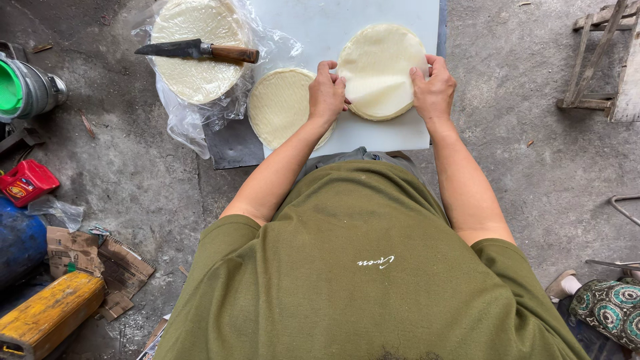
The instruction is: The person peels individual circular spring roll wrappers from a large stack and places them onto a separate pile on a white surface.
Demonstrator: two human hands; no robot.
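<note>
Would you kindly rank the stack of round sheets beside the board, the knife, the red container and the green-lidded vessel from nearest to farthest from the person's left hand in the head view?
1. stack of round sheets: right beside the left hand, at the board's left edge.
2. knife: farther left, lying on the bagged stack.
3. red container: on the floor, far left.
4. green-lidded vessel: at the left edge, only slightly farther.

Rough outdoor work yard, bare concrete floor (533, 153), torn cardboard (100, 263), wooden stool (603, 60), white board (320, 33) set low
</note>
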